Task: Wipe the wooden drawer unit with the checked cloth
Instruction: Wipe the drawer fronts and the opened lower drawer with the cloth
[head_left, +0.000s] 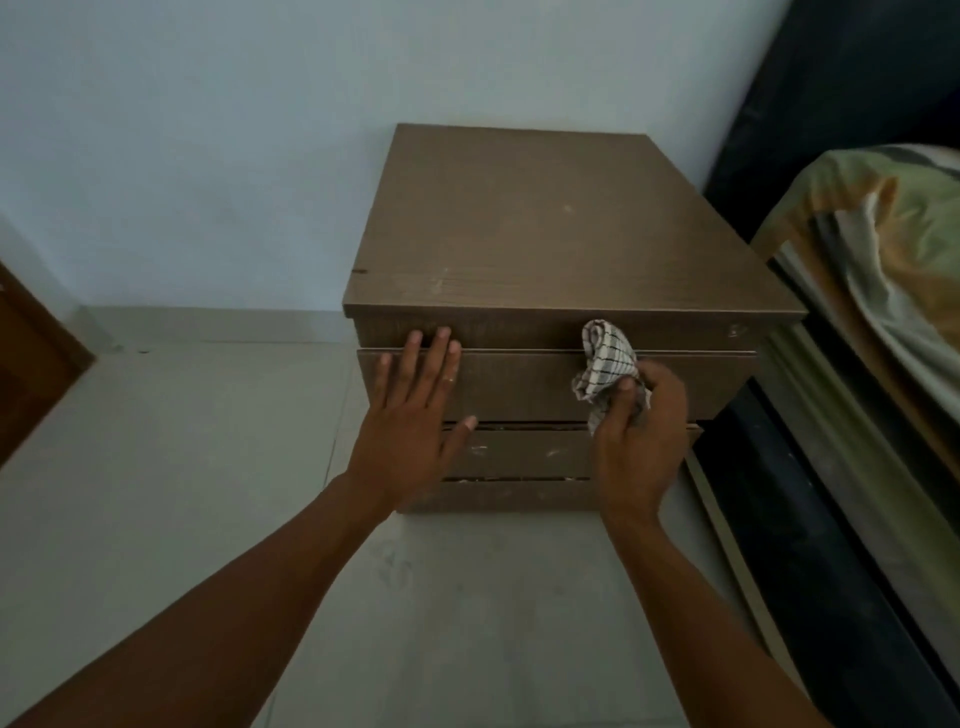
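Pale wall (208, 130), tiled floor (182, 467), a patterned bedsheet (883, 249) (rumpled) at right, brown door (31, 364) at left.

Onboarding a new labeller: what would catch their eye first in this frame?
The wooden drawer unit fills the centre, against the pale wall, with a bed along its right side. The right hand presses a bunched checked cloth against the top drawer front, near its upper edge. The left hand lies flat and open on the left part of the same drawer front.

Bare forearms without sleeves, a thin ring (450, 380) on one of the left hand's (410, 415) fingers.
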